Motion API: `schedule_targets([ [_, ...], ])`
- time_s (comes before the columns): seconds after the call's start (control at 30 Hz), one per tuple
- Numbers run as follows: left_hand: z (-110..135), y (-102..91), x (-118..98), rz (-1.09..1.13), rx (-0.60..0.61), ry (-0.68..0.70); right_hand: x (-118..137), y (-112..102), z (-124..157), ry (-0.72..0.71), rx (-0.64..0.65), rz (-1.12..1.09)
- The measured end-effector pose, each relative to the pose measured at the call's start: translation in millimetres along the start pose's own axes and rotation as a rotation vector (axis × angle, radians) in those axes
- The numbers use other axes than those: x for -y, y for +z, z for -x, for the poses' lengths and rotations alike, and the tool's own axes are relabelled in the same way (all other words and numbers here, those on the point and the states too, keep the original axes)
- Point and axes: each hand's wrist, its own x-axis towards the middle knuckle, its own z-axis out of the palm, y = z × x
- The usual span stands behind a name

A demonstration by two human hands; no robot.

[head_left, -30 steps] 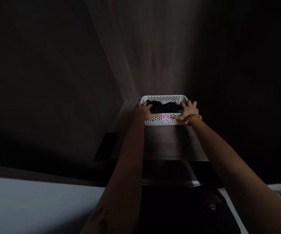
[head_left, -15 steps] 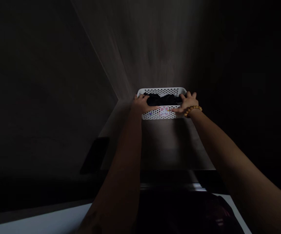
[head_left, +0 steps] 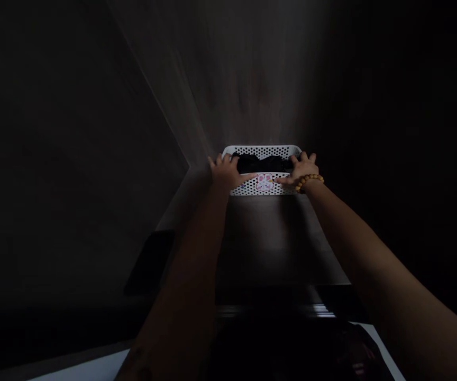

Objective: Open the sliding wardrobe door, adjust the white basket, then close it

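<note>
Atop the dark wooden surface (head_left: 276, 238), my left hand (head_left: 225, 172) and right hand (head_left: 298, 170) spread across a white perforated plastic basket (head_left: 262, 150) holding dark cloth (head_left: 262, 163). I cannot tell whether they grip; a loose hold could let it slip.

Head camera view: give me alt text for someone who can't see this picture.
The left hand and right hand rest with spread fingers on a white perforated basket holding dark cloth. The basket, with a pink-and-white sticker on its front, sits on a dark wooden surface; a beaded bracelet circles the right wrist.
</note>
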Motion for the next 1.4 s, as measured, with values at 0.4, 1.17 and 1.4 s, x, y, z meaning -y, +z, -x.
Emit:
schedule_targets([
  [0.4, 369.6, -14.8, -124.5, 0.235, 0.431, 0.353, 35.2, -54.8, 49.1, -0.013, 0.057, 0.150],
  [1.17, 465.8, -147.3, -271.3, 0.639, -0.492, 0.481, -274.9, -260.5, 413.4, 0.139, -0.966, -0.283],
  [1.4, 450.8, -210.6, -312.0, 0.547, -0.524, 0.648, -261.7, -241.6, 389.4, 0.272, -0.924, -0.218],
])
